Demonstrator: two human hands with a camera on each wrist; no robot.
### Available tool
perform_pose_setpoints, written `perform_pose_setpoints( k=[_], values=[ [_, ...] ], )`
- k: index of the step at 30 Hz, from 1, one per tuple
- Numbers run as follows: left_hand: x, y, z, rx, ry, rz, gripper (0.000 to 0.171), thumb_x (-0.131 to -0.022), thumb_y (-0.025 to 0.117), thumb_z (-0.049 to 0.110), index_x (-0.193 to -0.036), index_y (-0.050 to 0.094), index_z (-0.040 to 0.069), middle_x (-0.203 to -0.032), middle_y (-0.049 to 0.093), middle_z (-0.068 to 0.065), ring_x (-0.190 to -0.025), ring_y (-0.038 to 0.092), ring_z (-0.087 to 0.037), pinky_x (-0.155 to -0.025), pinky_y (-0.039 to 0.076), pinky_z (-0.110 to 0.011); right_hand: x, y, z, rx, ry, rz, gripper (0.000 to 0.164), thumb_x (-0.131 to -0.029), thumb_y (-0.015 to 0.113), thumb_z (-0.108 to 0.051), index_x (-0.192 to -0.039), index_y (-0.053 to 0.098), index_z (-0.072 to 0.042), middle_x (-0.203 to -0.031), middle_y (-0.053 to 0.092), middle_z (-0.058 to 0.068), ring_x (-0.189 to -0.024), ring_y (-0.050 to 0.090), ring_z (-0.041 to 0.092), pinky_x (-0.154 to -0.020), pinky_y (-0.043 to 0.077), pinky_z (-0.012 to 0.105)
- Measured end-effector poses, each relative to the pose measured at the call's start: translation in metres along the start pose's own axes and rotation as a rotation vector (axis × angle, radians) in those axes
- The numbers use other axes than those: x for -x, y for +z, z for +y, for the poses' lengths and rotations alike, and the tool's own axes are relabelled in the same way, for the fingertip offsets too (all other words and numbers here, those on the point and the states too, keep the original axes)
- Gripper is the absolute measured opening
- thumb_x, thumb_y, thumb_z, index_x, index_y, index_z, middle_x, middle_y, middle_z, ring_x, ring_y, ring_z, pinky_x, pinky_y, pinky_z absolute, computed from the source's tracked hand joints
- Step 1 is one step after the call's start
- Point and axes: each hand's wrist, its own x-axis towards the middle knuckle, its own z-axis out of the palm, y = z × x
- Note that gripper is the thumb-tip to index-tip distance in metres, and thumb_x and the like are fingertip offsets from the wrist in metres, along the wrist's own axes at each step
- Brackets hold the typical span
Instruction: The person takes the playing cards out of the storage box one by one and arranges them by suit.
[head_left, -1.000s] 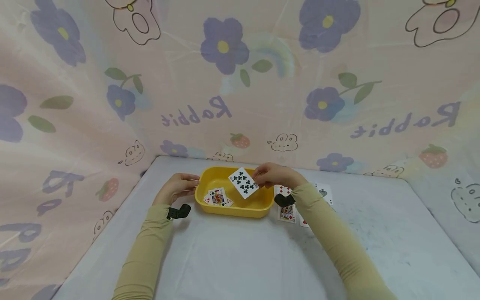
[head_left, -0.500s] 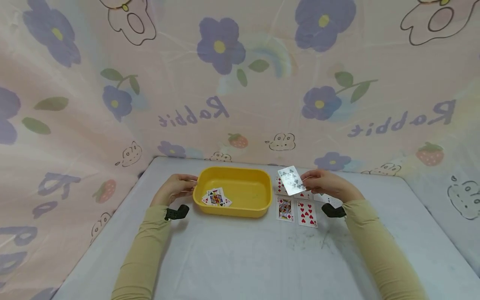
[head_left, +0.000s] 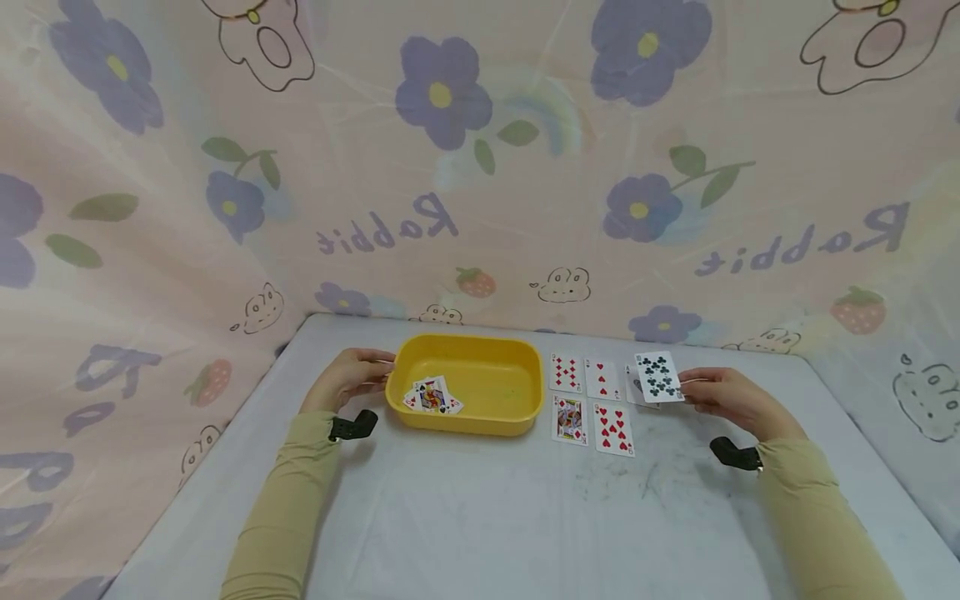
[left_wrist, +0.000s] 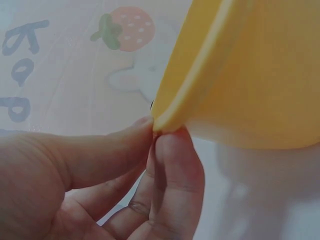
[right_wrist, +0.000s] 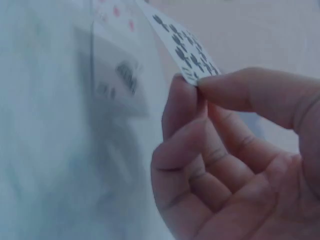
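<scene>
My right hand (head_left: 731, 398) pinches a clubs playing card (head_left: 659, 377) by one corner, between thumb and index finger. The card hangs over the ace of spades (head_left: 636, 387), hiding most of it; in the right wrist view a gap shows between the held card (right_wrist: 185, 45) and the ace (right_wrist: 120, 80). At the left end of the yellow tray (head_left: 465, 424), my left hand (head_left: 347, 382) pinches the rim, thumb on one side and fingers on the other, clearly seen in the left wrist view. A few overlapping cards, a face card (head_left: 432, 396) on top, lie in the tray's left part.
Right of the tray, face-up cards lie in two rows. The back row has a diamonds card (head_left: 566, 373) and a hearts card (head_left: 602, 379) beside the ace. In front are a king of diamonds (head_left: 570, 420) and another hearts card (head_left: 614, 428). A patterned cloth (head_left: 487, 192) rises behind the table.
My right hand has carried the clubs card from over the tray rightward, past the diamonds and hearts cards, to above the ace of spades. My left hand stays on the tray's rim.
</scene>
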Motion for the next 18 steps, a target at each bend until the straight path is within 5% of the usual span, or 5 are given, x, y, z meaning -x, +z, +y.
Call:
perform_pose_setpoints(
  k=[6,18],
  values=[
    [0.000,0.000,-0.001,-0.015,-0.001,0.009,0.036,-0.094,0.063,0.014,-0.127,0.058,0.001,-0.111,0.062,-0.015,-0.087,0.062,-0.021,-0.077,0.056,-0.029,0.008,-0.014,0.022,0.012,0.026,0.050,0.054,-0.097,0.057,-0.018,-0.134,0.038,0.017,-0.106,0.058,0.002,-0.089,0.057,0.008,-0.079,0.052,0.028],
    [0.001,0.001,0.000,-0.018,-0.003,0.019,0.034,-0.094,0.063,0.013,-0.126,0.059,0.002,-0.112,0.062,-0.015,-0.089,0.061,-0.022,-0.077,0.056,-0.029,0.008,-0.024,0.036,-0.106,0.090,0.126,0.042,-0.095,0.058,-0.010,-0.127,0.049,0.015,-0.088,0.063,-0.004,-0.078,0.059,0.009,-0.069,0.053,0.025]
  ],
)
